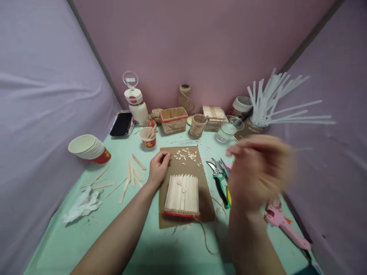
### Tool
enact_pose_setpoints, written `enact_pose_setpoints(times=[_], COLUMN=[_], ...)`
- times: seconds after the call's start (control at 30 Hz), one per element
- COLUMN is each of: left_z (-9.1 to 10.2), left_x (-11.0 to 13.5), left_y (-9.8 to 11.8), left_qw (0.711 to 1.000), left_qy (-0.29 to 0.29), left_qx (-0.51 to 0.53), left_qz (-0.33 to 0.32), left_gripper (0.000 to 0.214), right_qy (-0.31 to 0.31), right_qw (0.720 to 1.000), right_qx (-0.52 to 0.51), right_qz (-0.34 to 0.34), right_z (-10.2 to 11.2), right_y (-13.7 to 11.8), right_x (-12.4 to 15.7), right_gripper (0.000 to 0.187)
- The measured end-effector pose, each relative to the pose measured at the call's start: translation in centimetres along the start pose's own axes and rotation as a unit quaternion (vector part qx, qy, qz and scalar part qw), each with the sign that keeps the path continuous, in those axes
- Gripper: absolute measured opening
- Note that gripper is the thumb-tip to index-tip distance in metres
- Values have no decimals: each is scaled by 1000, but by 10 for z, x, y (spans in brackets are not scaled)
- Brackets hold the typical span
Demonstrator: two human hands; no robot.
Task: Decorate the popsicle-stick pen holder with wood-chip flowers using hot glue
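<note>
My left hand [159,166] rests at the left edge of a brown board [205,200], its fingers curled together; anything between them is hidden. Small pale wood chips [186,154], shaped like petals, lie scattered just to its right. Below them on the board is a panel of wooden sticks [183,194] with jagged tips, a braided cord and a red band along its near edge, and a few chips on top. My right hand [258,172] is raised right of the board, smeared by motion. Its fingertips look pinched; what they hold is unclear.
Pruning shears [219,183] lie right of the board, and a pink glue gun [286,227] farther right. Loose wooden sticks [130,173], crumpled tissue [83,206] and stacked paper cups [90,148] are on the left. A water cup [226,131] and a woven basket [174,124] stand behind.
</note>
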State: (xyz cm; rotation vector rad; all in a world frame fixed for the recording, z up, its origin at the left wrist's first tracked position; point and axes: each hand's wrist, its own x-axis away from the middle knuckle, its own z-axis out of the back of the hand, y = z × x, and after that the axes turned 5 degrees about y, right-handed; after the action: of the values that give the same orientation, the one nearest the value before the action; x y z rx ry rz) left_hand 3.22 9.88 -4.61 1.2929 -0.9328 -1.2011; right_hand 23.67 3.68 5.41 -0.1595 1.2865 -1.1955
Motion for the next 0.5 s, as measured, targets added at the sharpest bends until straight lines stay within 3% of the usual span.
enact_pose_setpoints(times=[0.03,0.1,0.17,0.23,0.3,0.5], left_z=[0,-1,-2,-2,-2,-3], left_x=[0,1,1,1,2,2], left_y=[1,1,1,-1,-2,-3], left_qw=[1000,1000,1000,999,999,999], left_qy=[-3,-8,-13,-19,-26,-36], left_qx=[0,-3,-8,-12,-17,-25], left_qz=[-3,-10,-18,-24,-27,-21], left_gripper=[22,21,20,19,18,17], right_qy=[4,-78,-180,-236,-252,-240], right_qw=[1000,994,966,940,932,941], right_qx=[9,81,187,246,261,231], right_qz=[-3,-2,-16,-23,-26,-52], right_z=[-9,-29,-47,-60,-68,-77], right_y=[9,30,50,65,73,82], right_x=[-6,-12,-8,2,12,21], right_gripper=[23,13,13,14,14,15])
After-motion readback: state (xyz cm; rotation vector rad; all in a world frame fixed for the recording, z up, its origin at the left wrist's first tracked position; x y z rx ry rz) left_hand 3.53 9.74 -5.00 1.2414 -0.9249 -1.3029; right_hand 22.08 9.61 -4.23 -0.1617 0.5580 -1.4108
